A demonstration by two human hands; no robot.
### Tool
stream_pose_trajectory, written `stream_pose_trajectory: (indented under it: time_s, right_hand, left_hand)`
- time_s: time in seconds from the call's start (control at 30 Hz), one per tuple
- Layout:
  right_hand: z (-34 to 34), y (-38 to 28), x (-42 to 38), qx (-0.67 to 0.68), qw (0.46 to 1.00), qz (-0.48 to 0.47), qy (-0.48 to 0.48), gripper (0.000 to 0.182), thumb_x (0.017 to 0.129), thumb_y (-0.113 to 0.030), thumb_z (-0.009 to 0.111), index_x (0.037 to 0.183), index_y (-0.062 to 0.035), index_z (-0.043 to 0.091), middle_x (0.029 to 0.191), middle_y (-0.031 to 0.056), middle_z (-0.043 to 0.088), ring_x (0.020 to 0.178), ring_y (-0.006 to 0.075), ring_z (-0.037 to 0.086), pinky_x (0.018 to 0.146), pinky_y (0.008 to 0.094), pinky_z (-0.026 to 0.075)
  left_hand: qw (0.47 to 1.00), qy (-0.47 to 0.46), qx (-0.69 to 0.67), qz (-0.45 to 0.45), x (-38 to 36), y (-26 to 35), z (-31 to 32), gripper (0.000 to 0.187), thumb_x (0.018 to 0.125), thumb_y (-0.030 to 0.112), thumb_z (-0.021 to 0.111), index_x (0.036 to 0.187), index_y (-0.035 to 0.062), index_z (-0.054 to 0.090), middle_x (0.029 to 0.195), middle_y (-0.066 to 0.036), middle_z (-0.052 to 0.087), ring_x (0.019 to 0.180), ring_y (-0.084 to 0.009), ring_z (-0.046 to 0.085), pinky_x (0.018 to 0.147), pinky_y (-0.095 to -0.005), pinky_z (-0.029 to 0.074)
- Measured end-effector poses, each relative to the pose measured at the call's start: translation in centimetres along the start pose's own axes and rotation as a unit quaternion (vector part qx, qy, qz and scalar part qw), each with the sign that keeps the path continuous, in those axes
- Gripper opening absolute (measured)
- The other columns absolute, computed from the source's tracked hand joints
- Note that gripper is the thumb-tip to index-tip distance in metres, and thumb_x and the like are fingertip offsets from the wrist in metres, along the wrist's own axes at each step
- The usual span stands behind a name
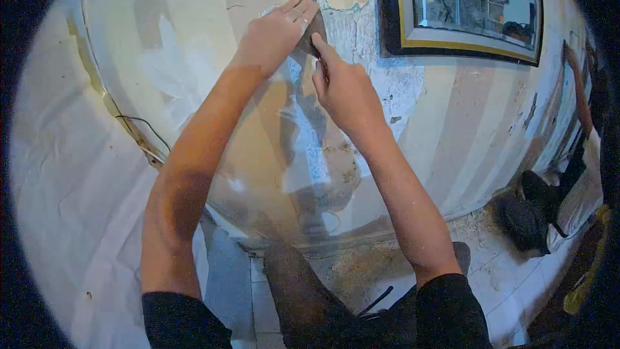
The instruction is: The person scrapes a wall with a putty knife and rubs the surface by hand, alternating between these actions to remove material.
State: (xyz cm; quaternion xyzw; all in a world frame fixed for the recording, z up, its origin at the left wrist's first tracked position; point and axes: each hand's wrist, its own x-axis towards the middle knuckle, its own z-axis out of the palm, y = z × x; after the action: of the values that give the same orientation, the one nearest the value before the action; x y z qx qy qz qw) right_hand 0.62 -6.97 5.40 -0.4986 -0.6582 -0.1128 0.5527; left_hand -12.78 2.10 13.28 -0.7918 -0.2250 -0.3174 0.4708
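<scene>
A flat scraper (314, 33) with a dark, wide blade lies against the striped wall (252, 148), at the edge of a patch of peeled paint (349, 32). Wrapped round its handle is my right hand (347, 87), with the index finger stretched along toward the blade. My left hand (279, 31) rests flat with its fingers extended on the upper left part of the blade. Most of the handle is hidden by my right hand.
A framed mirror (405, 10) hangs at the upper right. White sheeting (71, 174) covers the left side. A thin black cable (152, 128) sticks out near the wall's left corner. Dark bags (526, 223) lie on the tiled floor (497, 271) at right, with debris along the wall's foot.
</scene>
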Motion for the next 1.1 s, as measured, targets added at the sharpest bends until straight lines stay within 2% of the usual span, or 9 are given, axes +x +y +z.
stream_pose_trajectory:
  time_s: [0.2,0.3,0.47,0.6,0.7,0.8,0.9,1.0,1.1]
  right_hand:
    - [0.1,0.6,-1.6,0.002,1.000,0.022,-0.019,0.043,0.087,-0.010,0.057,0.129,-0.0079,0.054,0.080,0.0270,0.063,0.073,0.0444,0.061,0.069,0.0495,0.049]
    - [0.1,0.6,0.4,0.022,0.999,-0.026,0.034,0.042,0.087,-0.011,0.057,0.129,-0.0087,0.055,0.084,0.0273,0.063,0.078,0.0444,0.061,0.071,0.0486,0.049]
    - [-0.9,-0.1,-0.3,-0.004,1.000,0.006,-0.008,0.041,0.087,-0.010,0.056,0.127,-0.0060,0.055,0.083,0.0273,0.062,0.077,0.0437,0.062,0.071,0.0482,0.049]
    - [-1.1,0.7,1.1,-0.024,0.999,-0.042,0.007,0.040,0.087,-0.010,0.056,0.127,-0.0051,0.055,0.083,0.0268,0.063,0.076,0.0435,0.062,0.070,0.0489,0.049]
    - [-0.7,0.8,1.1,-0.024,0.998,-0.058,0.018,0.040,0.088,-0.010,0.055,0.127,-0.0057,0.055,0.081,0.0270,0.062,0.074,0.0438,0.062,0.069,0.0499,0.049]
    - [-0.8,0.5,-0.2,-0.042,0.999,-0.033,-0.010,0.040,0.088,-0.010,0.055,0.128,-0.0070,0.054,0.079,0.0271,0.063,0.072,0.0441,0.061,0.068,0.0509,0.048]
    - [-0.5,0.6,-1.2,-0.044,0.998,-0.004,-0.038,0.042,0.088,-0.010,0.056,0.130,-0.0083,0.053,0.079,0.0268,0.063,0.070,0.0441,0.061,0.066,0.0512,0.048]
    - [-0.2,0.6,-1.6,-0.028,0.999,-0.007,-0.033,0.043,0.088,-0.010,0.056,0.131,-0.0092,0.052,0.079,0.0263,0.063,0.069,0.0437,0.062,0.065,0.0510,0.048]
    - [0.1,0.4,-1.7,-0.023,0.999,-0.006,-0.025,0.044,0.088,-0.010,0.057,0.132,-0.0097,0.052,0.078,0.0259,0.064,0.069,0.0432,0.062,0.065,0.0506,0.048]
  left_hand:
    - [1.000,0.003,-0.016,0.016,-0.9,0.7,1.2,0.054,0.085,0.004,0.047,0.139,0.0112,0.045,0.136,-0.012,0.053,0.125,-0.0277,0.051,0.095,-0.0384,0.050]
    - [1.000,0.008,-0.026,-0.005,0.2,0.1,0.1,0.053,0.085,0.003,0.047,0.138,0.0109,0.046,0.135,-0.013,0.053,0.123,-0.0283,0.053,0.097,-0.0387,0.049]
    - [0.998,0.004,-0.062,-0.003,-0.3,0.4,0.1,0.050,0.084,0.004,0.048,0.134,0.0081,0.050,0.134,-0.013,0.055,0.121,-0.0295,0.054,0.098,-0.0381,0.048]
    - [0.998,0.037,-0.058,0.000,0.3,0.0,0.4,0.049,0.085,0.004,0.047,0.134,0.0080,0.050,0.134,-0.013,0.055,0.120,-0.0295,0.055,0.097,-0.0377,0.048]
    - [0.998,0.056,-0.016,0.004,0.8,-0.1,0.7,0.039,0.086,0.008,0.049,0.125,0.0055,0.053,0.128,-0.012,0.058,0.109,-0.0283,0.062,0.083,-0.0372,0.055]
    - [0.999,0.045,-0.021,0.006,0.0,-0.1,1.2,0.043,0.087,0.008,0.048,0.129,0.0058,0.051,0.132,-0.011,0.056,0.116,-0.0271,0.059,0.087,-0.0370,0.054]
    - [0.999,-0.022,-0.002,-0.032,-1.3,1.3,1.0,0.055,0.088,0.009,0.047,0.142,0.0150,0.041,0.144,-0.007,0.046,0.130,-0.0238,0.047,0.101,-0.0358,0.046]
    - [1.000,0.022,0.021,-0.003,-1.6,1.1,1.4,0.050,0.087,0.007,0.048,0.137,0.0074,0.046,0.142,-0.007,0.049,0.128,-0.0239,0.049,0.094,-0.0361,0.052]
    - [1.000,0.015,0.010,-0.004,-1.8,1.2,1.1,0.050,0.087,0.007,0.049,0.137,0.0072,0.046,0.140,-0.007,0.050,0.128,-0.0240,0.049,0.093,-0.0358,0.053]
